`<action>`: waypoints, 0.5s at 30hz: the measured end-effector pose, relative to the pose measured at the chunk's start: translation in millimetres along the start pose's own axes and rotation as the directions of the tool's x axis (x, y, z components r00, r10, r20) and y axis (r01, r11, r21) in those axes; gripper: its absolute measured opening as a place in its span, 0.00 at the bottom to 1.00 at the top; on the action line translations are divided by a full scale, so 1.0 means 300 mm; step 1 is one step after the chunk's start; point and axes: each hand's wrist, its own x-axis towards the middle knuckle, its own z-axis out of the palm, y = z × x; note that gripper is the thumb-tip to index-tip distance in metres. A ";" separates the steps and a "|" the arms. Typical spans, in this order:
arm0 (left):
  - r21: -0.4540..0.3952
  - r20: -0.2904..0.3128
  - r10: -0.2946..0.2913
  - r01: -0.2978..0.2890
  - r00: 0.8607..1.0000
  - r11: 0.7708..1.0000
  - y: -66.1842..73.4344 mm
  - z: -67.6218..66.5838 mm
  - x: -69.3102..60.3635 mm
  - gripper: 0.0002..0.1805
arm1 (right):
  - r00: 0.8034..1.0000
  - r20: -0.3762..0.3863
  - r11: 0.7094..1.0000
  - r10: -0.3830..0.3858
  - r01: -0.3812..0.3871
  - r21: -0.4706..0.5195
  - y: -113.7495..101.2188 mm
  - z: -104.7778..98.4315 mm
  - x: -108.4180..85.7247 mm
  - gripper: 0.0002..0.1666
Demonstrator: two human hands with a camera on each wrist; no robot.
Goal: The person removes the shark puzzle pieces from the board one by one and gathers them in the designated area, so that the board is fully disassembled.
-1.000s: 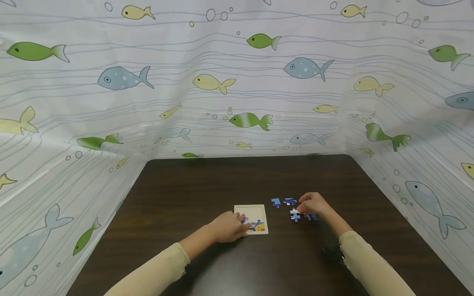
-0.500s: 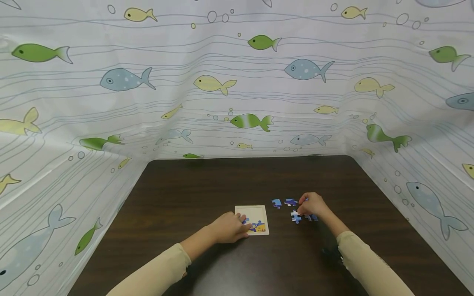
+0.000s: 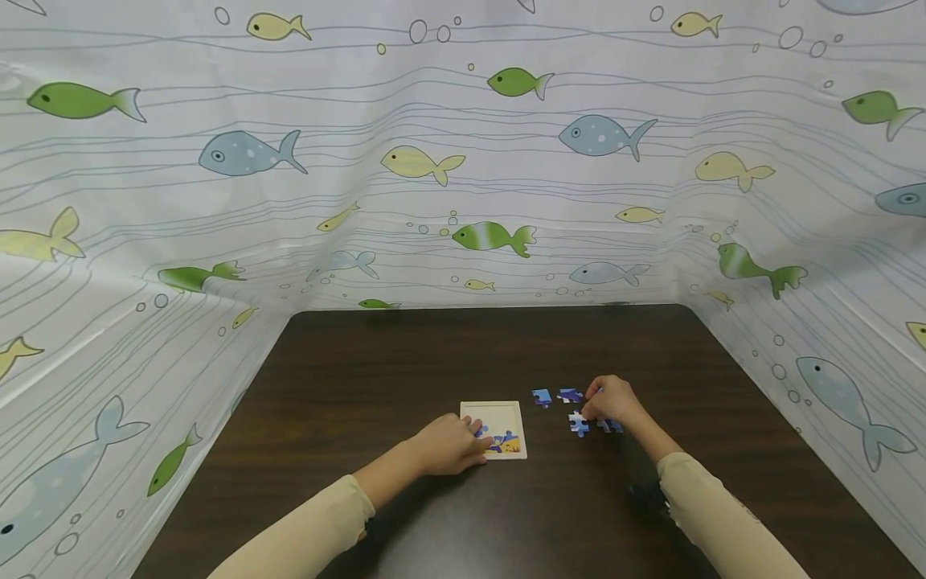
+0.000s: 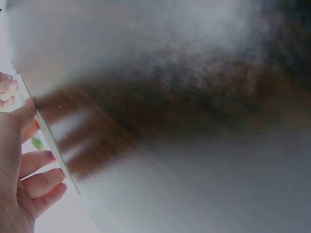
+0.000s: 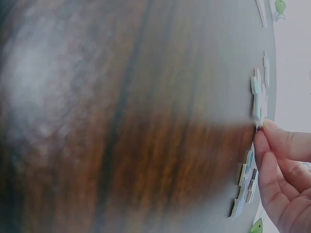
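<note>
A square cream puzzle tray (image 3: 492, 407) lies on the dark table, partly filled with blue and yellow pieces along its lower part. Over its left side rests my left hand (image 3: 447, 445), fingers spread and touching the tray. The left wrist view shows thumb and fingertips along the tray's thin edge (image 4: 48, 133). To the right, my right hand (image 3: 615, 404) has thumb and forefinger at a white-and-blue puzzle piece (image 3: 578, 424). In the right wrist view the fingertips of this hand (image 5: 284, 170) come together at the end of a piece (image 5: 256, 104); its far part is hidden.
Loose pieces lie around the right hand: a light blue one (image 3: 541, 397), a dark blue one (image 3: 570, 396) and more blue pieces (image 3: 612, 426) under the hand. The brown table (image 3: 405, 354) is bordered by a white fish-print curtain (image 3: 362, 104).
Both hands keep their places on the tray and at the puzzle piece. The head view has shifted very slightly.
</note>
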 end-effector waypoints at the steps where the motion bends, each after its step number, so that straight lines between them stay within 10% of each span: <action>1: 0.003 0.001 0.000 0.000 1.000 1.000 0.000 0.003 0.001 0.19 | 1.000 -0.005 1.000 -0.002 0.002 -0.007 0.000 0.000 0.000 0.15; 15: 0.030 -0.029 0.014 -0.014 0.999 0.999 -0.002 0.005 -0.002 0.18 | 1.000 -0.019 1.000 -0.002 0.002 0.015 0.009 -0.014 -0.001 0.14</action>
